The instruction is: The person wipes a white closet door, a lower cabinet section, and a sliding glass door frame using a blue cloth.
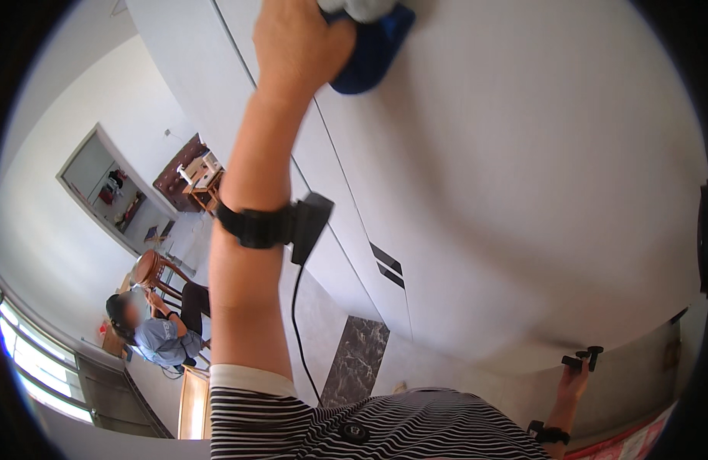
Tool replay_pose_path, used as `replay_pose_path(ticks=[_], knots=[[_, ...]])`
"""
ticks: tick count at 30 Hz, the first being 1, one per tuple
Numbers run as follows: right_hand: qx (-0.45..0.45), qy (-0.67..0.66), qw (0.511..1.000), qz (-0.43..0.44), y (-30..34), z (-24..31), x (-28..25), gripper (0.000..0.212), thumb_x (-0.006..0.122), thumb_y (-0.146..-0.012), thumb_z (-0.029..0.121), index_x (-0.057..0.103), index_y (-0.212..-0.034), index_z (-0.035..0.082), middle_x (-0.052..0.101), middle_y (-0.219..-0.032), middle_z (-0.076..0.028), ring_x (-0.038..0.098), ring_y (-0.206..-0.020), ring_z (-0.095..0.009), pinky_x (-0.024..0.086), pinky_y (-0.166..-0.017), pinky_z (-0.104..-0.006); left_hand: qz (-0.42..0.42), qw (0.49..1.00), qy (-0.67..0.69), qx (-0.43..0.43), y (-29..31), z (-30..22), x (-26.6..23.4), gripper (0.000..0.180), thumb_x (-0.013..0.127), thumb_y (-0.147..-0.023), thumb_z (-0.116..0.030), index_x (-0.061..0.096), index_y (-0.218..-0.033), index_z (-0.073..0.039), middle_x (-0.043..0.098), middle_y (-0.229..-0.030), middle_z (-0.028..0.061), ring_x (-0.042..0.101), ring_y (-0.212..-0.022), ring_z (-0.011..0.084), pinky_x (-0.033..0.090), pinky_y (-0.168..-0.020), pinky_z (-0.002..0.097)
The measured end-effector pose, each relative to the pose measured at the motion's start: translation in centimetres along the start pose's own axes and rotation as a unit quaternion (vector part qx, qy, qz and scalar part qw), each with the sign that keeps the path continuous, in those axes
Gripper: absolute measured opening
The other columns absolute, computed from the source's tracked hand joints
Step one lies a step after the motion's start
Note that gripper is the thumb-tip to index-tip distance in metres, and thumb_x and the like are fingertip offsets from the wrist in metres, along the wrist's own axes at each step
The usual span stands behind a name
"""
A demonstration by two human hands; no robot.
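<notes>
1. Pale, dark-seamed panels [523, 192] spread across the right.
2. Hands are well apart: the left hand [304, 42] is clamped on a blue cloth [373, 57] at the panels' far side, seemingly bunched for a firm hold.
3. The right hand [578, 379], near right, is at a black fitting [572, 362], perhaps for balance; I cannot tell whether it grips.
4. Left, 1 seated person [166, 337] is near a round stool [147, 268].

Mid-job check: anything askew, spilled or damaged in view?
No spill or damage stands out. The doorway and stool lean sharply, but the whole view leans with them, so it is probably camera tilt. Only the cable looks loose, hanging in a slack curve below the left hand, which holds a blue cloth.
</notes>
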State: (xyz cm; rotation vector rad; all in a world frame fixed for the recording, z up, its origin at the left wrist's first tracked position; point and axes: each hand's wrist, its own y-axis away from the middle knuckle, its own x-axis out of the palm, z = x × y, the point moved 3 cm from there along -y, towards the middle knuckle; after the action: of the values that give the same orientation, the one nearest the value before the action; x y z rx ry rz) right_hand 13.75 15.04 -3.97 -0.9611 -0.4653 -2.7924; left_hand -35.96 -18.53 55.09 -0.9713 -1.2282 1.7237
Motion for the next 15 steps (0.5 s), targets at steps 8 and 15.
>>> replay_pose_path(ticks=[8, 15], knots=[[0.002, -0.003, 0.998, 0.061, -2.3, -0.9, -1.4, 0.031, 0.056, -0.097, 0.027, 0.054, -0.118, 0.004, 0.056, -0.102, -0.005, 0.058, -0.092, -0.015, 0.052, -0.079, -0.0286, 0.185, 0.981, -0.002, 0.055, 19.1, -6.9, 1.5, 0.059, 0.07, -0.062, 0.0, 0.065, -0.119, -0.01, 0.05, -0.137, 0.0195, 0.042, -0.132, 0.0417, 0.039, -0.106, 0.0483], [-0.005, -0.013, 0.999, 0.051, -2.3, -1.1, -1.8, 0.026, 0.057, -0.097, 0.028, 0.057, -0.111, 0.006, 0.057, -0.095, -0.002, 0.057, -0.087, -0.014, 0.051, -0.079, -0.0288, 0.182, 0.977, -0.003, 0.114, 8.5, -3.3, 0.1, 0.064, 0.064, -0.061, 0.004, 0.064, -0.122, -0.018, 0.059, -0.119, 0.0147, 0.047, -0.123, 0.0408, 0.042, -0.099, 0.0489]])
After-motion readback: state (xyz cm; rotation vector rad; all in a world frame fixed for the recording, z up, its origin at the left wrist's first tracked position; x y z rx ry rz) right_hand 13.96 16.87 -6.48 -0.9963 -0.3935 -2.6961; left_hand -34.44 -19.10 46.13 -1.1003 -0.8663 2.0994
